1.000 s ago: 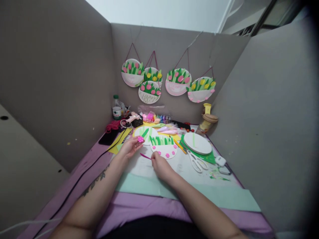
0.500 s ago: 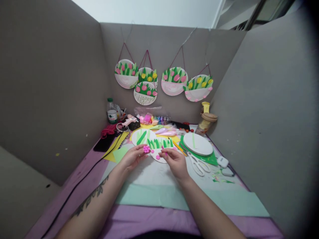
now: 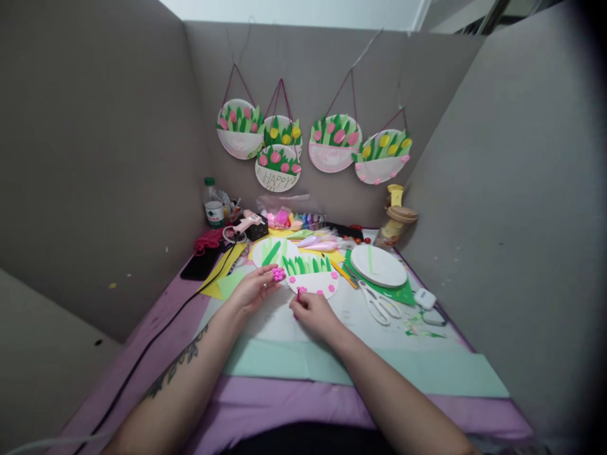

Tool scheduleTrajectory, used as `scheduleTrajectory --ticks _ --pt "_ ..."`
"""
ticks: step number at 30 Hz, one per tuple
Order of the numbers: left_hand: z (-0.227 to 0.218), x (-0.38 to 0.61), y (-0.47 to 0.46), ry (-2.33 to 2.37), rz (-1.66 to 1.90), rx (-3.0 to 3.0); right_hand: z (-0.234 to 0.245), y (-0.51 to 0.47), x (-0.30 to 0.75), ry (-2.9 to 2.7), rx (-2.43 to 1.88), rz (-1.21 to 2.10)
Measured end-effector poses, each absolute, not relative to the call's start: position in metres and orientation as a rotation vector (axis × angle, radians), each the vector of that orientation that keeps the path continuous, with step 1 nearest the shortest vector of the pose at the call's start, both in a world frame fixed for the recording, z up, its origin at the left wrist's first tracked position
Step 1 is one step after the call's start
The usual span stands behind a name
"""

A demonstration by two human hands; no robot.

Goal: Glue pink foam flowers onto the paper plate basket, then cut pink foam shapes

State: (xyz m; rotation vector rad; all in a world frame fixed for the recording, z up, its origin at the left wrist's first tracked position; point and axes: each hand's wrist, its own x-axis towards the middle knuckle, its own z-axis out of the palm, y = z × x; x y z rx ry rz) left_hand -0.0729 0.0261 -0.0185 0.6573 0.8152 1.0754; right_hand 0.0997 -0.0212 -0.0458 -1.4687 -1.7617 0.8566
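Workpiece: paper-plate basket [image 3: 313, 284] lies flat on the tabletop [image 3: 265, 407], just beyond both hands; green paper blades stand along its far edge, small pink blossoms dot its white face.
Left hand: left hand [image 3: 253, 292] is curled, fingertips pinching a cluster of pink flowers [image 3: 278, 273] just beside the basket's left edge.
Right hand: right hand [image 3: 310, 311] is closed around a thin pink stick [image 3: 298, 294]; its tip points at the basket's near rim. Contact between tip and rim cannot be confirmed at this size; it appears to touch.
Surroundings: scissors [image 3: 379, 308] lie just right of the right hand; a round plate [image 3: 378, 265] sits on green paper behind them; a glue gun [image 3: 247, 224] rests at the back, its black cable running down the left side.
Risk, basket shift: neither hand pins the basket; pressure from the stick would likely slide it.
Risk, dropped parts: the flower cluster is held by fingertips only; a loosened pinch would scatter pieces.
Risk, snag: a wide sweep of the right forearm could catch the scissors.
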Motion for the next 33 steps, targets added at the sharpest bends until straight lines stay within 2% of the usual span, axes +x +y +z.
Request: scheduleTrajectory --ticks 7,11,16,27,33 --pt "-0.024 -0.07 0.026 0.788 1.053 0.731 -0.029 -0.015 0.12 -1.304 -0.98 1.321" --pt "-0.026 -0.068 0.025 0.811 1.007 0.73 -0.027 -0.009 0.131 -1.125 -0.945 1.162" --pt "-0.027 -0.065 0.018 0.845 0.873 0.836 -0.02 -0.01 0.134 -1.318 -0.989 0.947" --pt "-0.026 -0.061 0.012 0.823 0.791 0.979 -0.025 -0.009 0.132 -1.183 -0.957 1.138" --pt "-0.026 -0.061 0.012 0.872 0.787 0.984 -0.021 -0.013 0.125 -1.185 -1.031 1.112"
